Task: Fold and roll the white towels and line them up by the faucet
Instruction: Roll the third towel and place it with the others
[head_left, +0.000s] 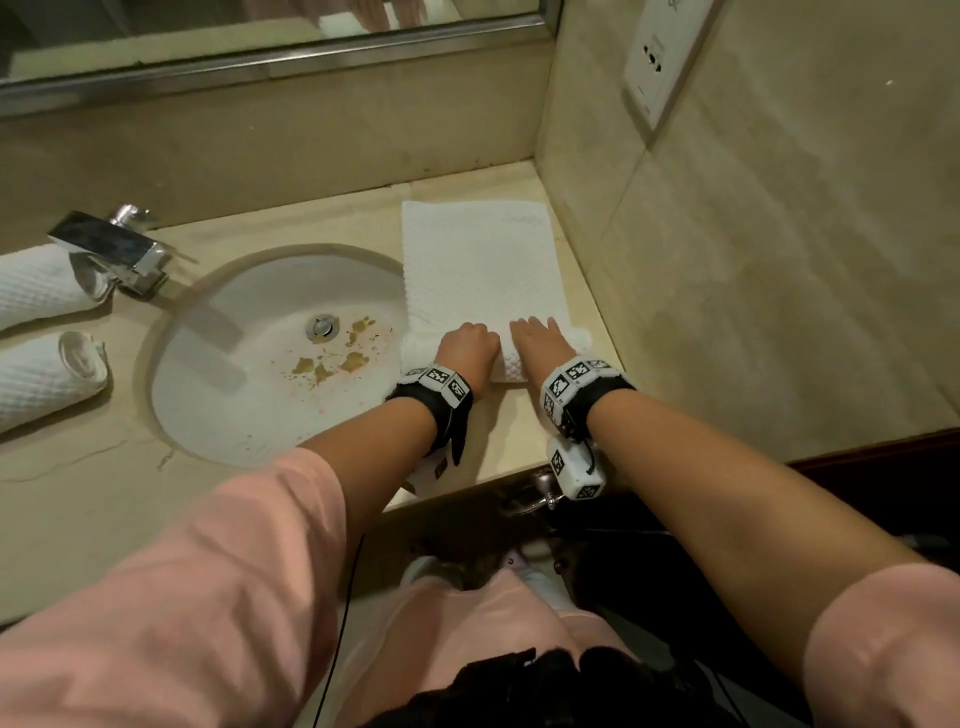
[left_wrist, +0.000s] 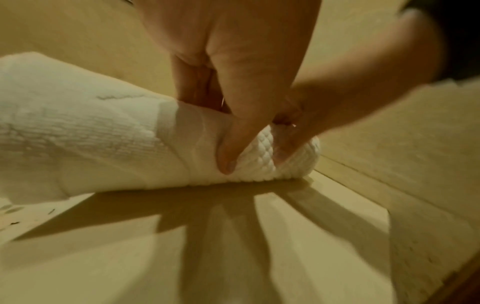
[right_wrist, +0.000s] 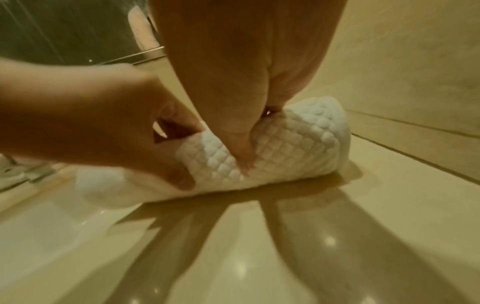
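A white quilted towel (head_left: 480, 265) lies folded lengthwise on the counter right of the sink, its near end wound into a short roll (head_left: 511, 366) (left_wrist: 262, 162) (right_wrist: 291, 144). My left hand (head_left: 467, 345) (left_wrist: 233, 131) grips the roll's left part, thumb on the near side and fingers over the top. My right hand (head_left: 537, 340) (right_wrist: 241, 131) grips the right part the same way. Two finished rolled towels (head_left: 36, 286) (head_left: 44, 379) lie beside the chrome faucet (head_left: 111, 249) at the far left.
The oval sink (head_left: 208, 389), stained near its drain, sits between the faucet and the towel. A tiled wall (head_left: 727, 260) with a socket (head_left: 657, 57) closes the right side. A mirror (head_left: 260, 36) runs along the back. The counter's front edge (head_left: 498, 475) lies under my wrists.
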